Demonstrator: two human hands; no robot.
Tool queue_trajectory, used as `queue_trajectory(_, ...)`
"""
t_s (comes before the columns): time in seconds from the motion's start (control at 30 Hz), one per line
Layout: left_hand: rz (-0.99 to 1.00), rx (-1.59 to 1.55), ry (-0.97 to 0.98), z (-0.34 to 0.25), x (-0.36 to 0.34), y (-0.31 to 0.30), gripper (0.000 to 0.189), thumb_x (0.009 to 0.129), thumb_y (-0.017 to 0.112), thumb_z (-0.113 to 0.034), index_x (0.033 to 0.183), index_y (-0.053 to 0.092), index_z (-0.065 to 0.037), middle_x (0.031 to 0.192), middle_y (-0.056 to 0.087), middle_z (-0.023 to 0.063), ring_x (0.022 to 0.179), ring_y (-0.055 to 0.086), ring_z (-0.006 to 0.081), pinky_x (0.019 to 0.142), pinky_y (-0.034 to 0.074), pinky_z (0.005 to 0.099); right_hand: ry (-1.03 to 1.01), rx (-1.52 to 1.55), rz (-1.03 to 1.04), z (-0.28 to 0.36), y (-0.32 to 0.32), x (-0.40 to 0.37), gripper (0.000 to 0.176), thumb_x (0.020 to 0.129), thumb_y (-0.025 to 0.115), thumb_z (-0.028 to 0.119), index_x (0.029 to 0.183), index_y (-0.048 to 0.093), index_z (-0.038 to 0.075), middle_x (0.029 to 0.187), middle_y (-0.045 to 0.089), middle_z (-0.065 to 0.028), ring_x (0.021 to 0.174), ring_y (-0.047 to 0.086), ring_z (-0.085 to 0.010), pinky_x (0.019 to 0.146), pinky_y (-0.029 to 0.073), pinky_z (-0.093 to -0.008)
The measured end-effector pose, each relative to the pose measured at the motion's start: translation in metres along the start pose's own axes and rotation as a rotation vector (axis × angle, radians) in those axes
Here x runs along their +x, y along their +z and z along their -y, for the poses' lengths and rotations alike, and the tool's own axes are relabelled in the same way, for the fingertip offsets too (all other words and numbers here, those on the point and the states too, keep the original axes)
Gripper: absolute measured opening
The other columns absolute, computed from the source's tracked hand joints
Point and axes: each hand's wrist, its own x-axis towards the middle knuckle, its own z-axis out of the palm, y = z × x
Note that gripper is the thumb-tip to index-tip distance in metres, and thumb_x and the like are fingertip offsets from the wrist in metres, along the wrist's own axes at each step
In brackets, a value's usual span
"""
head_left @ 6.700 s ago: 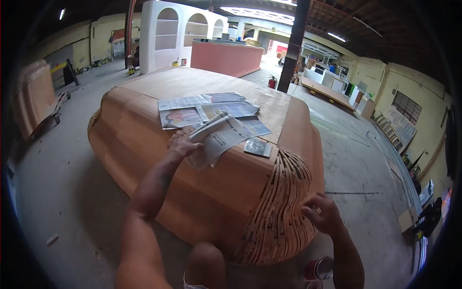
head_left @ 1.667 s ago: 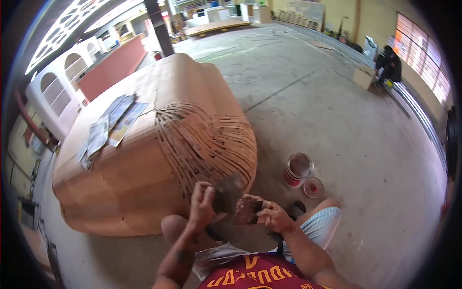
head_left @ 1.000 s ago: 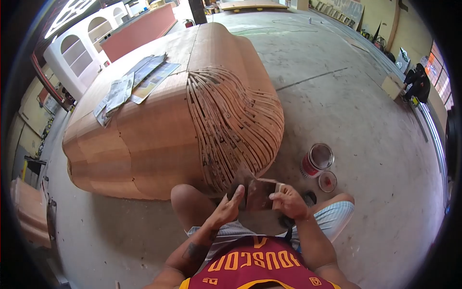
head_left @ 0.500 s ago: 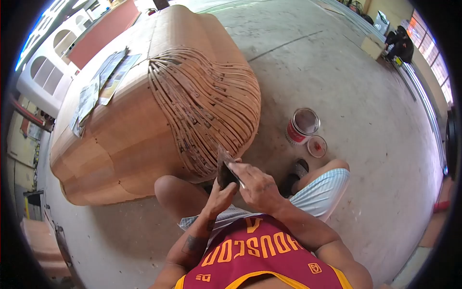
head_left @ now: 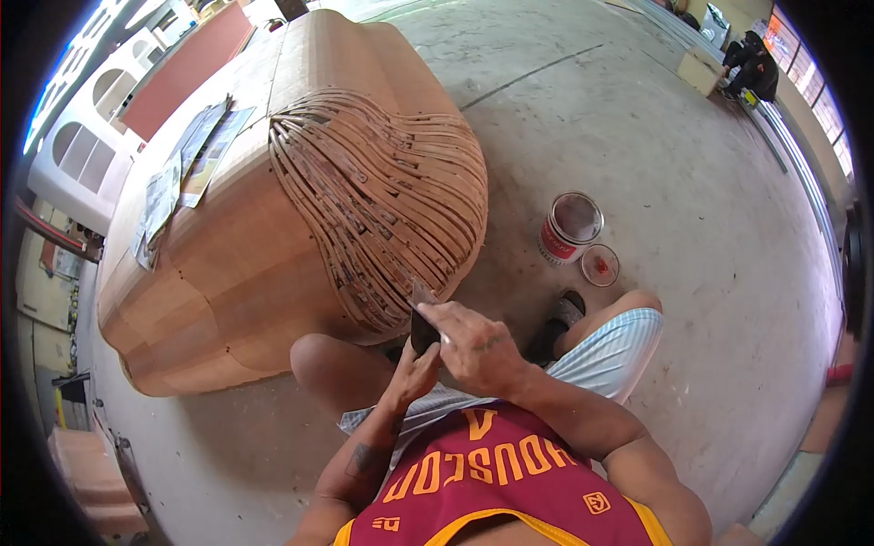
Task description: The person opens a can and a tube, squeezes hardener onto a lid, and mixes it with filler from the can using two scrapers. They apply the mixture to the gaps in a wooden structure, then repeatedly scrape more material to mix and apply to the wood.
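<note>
I see left hand (head_left: 417, 371) holding dark flat blade (head_left: 422, 335), just by big wood shape (head_left: 209, 273). Right hand (head_left: 482, 350) bent over blade; I cannot tell what it grips. Right of wood shape, on gray floor (head_left: 674, 227): open can (head_left: 557, 246), dull brown stuff (head_left: 577, 217) inside, and red-smeared lid (head_left: 600, 265). On wood shape: newspapers (head_left: 162, 196). Behind wood shape: pink counter (head_left: 187, 73).

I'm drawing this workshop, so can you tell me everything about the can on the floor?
The can is round and looks like metal, with a shiny rim and a red and white label. It stands upright and open on the grey floor, right of the big wooden piece. Inside looks dull and brownish; I can't tell what it is. A round, lid-like disc lies close by. Nobody is touching the can.
</note>
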Motion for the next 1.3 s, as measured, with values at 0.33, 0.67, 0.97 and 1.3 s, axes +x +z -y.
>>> queue_trajectory(0.33, -0.078, 0.48, 0.079, 0.02, -0.01, -0.013, 0.04, 0.087, 0.06, 0.001, 0.127, 0.058, -0.002, 0.119, 0.06, 0.0147, 0.108, 0.059, 0.0263, 0.093, 0.05, 0.0389, 0.134, 0.172, 0.15, -0.018, -0.015, 0.004, 0.048, 0.089, 0.054, 0.005, 0.137, 0.057, 0.003, 0.12, 0.064, -0.0224, 0.113, 0.063, -0.0395, 0.096, 0.052, -0.0446)
queue_trajectory(0.67, -0.161, 0.244, -0.18, 0.005, 0.021, 0.02, 0.042, 0.097, 0.051, -0.022, 0.127, 0.059, 0.006, 0.125, 0.064, 0.0131, 0.113, 0.06, 0.0226, 0.1, 0.046, 0.0343, 0.442, 0.626, -0.727, -0.11, -0.24, -0.03, 0.032, 0.095, 0.062, 0.011, 0.124, 0.064, -0.001, 0.114, 0.069, -0.0081, 0.099, 0.068, -0.0176, 0.089, 0.054, -0.0322)
queue_trajectory(0.97, -0.154, 0.468, -0.264, 0.058, 0.066, 0.048, 0.047, 0.1, 0.059, -0.035, 0.123, 0.057, 0.006, 0.12, 0.061, 0.0108, 0.113, 0.054, 0.0232, 0.101, 0.041, 0.0358, 0.582, 0.888, -1.122, -0.225, -0.273, -0.125, 0.038, 0.084, 0.064, 0.002, 0.122, 0.061, 0.001, 0.107, 0.068, -0.0064, 0.098, 0.068, -0.0216, 0.088, 0.056, -0.0386)
queue_trajectory(1.3, 0.044, 0.502, -0.38, 0.059, 0.216, 0.118, 0.052, 0.104, 0.058, -0.035, 0.137, 0.049, 0.005, 0.129, 0.061, 0.0133, 0.12, 0.053, 0.0228, 0.107, 0.035, 0.0352, 0.975, 0.135, -0.533, -0.349, -0.205, -0.075, 0.034, 0.089, 0.066, 0.014, 0.12, 0.064, -0.001, 0.101, 0.072, -0.0132, 0.093, 0.068, -0.0231, 0.084, 0.053, -0.0388)
